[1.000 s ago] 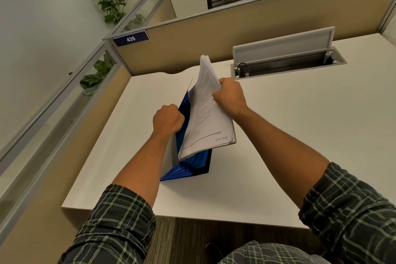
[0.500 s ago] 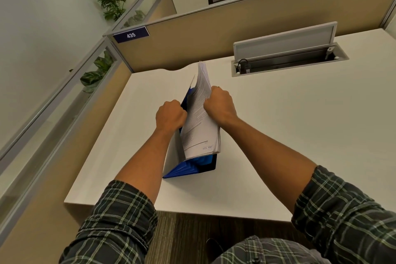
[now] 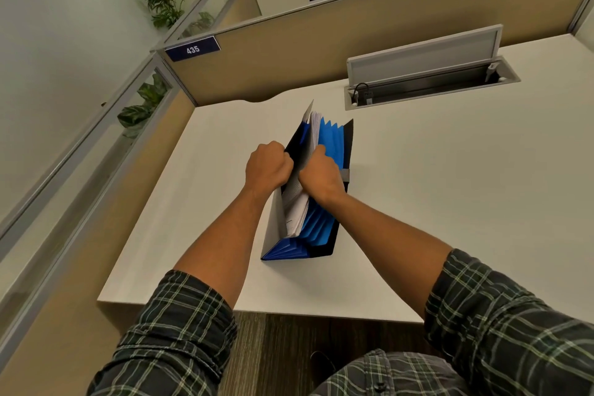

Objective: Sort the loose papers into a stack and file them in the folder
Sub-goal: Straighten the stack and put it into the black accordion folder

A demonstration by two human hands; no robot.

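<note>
Papers [image 3: 297, 199] sit in folder [image 3: 334, 151] — between both hands [image 3: 294, 170].

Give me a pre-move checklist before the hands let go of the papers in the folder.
1. Paper stack sits in a pocket near the folder's left side: ok.
2. Stack fully seated at the pocket's bottom: cannot tell, the bottom is hidden.
3. Left hand grips the left cover, holding the pocket open: ok.
4. Right hand grips the stack's top edge: ok.
5. Folder stands on the desk, pleats fanned open: ok.
6. Sheets level along the top: not ok, the far end of the stack pokes up above the blue dividers.
</note>
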